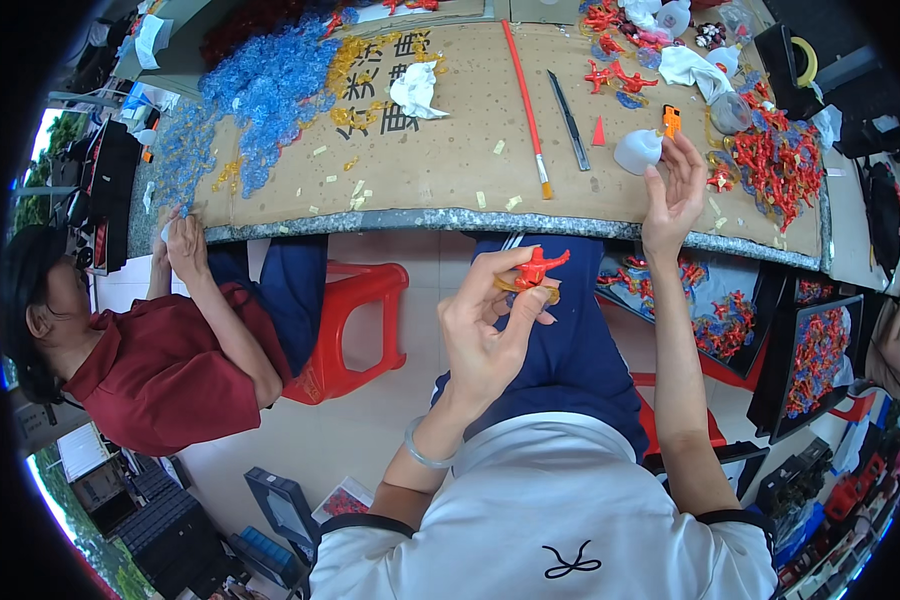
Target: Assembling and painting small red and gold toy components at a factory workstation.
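Observation:
My left hand (pixel 490 325) is raised over my lap, thumb and fingers closed on a small red toy figure (pixel 542 264) with a translucent yellow piece under it. My right hand (pixel 676 195) reaches over the table edge, its fingers apart and slightly bent. Close by its thumb and fingertips is a white squeeze bottle (pixel 636 152) on the table; whether they touch it, I cannot tell. Just beyond those fingers lies an orange object (pixel 671 120). A small red triangular piece (pixel 599 131) lies left of the bottle.
A cardboard-covered table (pixel 450 165) bears a red-handled brush (pixel 525 105), a craft knife (pixel 570 120) and crumpled tissue (pixel 417 90). Blue pieces (pixel 270 100) pile up left, red figures (pixel 778 165) right. A person in a maroon shirt (pixel 190 370) sits at left by a red stool (pixel 370 300).

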`<action>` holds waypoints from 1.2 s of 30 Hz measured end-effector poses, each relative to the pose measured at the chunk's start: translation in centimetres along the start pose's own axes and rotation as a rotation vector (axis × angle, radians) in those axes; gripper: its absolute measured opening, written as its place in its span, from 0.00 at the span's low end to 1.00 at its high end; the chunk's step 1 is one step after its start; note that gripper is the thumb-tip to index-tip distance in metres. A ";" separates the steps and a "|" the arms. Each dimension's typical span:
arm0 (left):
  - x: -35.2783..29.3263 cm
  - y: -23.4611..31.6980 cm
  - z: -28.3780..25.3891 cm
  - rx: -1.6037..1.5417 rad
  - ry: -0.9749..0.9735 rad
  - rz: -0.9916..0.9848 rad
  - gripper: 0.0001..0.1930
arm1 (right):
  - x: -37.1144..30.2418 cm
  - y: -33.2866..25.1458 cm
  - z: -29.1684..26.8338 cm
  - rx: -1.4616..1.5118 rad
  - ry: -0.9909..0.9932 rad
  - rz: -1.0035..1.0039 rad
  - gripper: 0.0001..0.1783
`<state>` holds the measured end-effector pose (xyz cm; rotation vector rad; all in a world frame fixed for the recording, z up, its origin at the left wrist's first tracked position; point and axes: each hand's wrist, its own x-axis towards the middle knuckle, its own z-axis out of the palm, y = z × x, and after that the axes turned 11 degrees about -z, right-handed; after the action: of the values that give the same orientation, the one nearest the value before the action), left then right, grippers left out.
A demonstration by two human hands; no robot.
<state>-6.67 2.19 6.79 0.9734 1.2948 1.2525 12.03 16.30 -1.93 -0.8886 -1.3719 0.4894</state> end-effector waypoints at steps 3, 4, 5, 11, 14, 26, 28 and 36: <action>0.0 0.0 0.0 -0.002 -0.002 -0.012 0.14 | 0.1 -0.2 0.0 0.018 0.006 0.000 0.29; 0.0 0.0 0.0 -0.009 -0.004 -0.018 0.13 | 0.1 -0.3 0.0 0.021 0.007 0.001 0.30; 0.0 0.0 0.0 -0.019 -0.010 -0.027 0.14 | 0.1 -0.3 0.0 0.025 0.008 0.001 0.30; 0.1 -0.1 0.0 -0.104 -0.028 -0.003 0.14 | 0.2 -0.6 0.0 0.029 0.016 0.008 0.29; 0.1 -0.1 0.0 -0.075 -0.043 0.058 0.14 | 0.2 -0.5 0.0 0.035 0.021 -0.001 0.29; 0.7 0.1 -0.6 -0.584 -0.336 -0.118 0.17 | 0.3 -0.7 0.0 0.079 0.046 0.018 0.29; 0.5 0.1 -0.4 -0.711 -0.377 -0.170 0.17 | 0.3 -0.7 0.0 0.098 0.060 0.018 0.29; 0.3 -0.2 -0.1 -0.893 -0.434 -0.261 0.16 | 0.3 -0.4 -0.3 0.113 0.074 0.026 0.29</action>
<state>-6.84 2.48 6.57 0.3693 0.4072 1.1497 12.30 16.17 -1.43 -0.8257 -1.2540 0.5434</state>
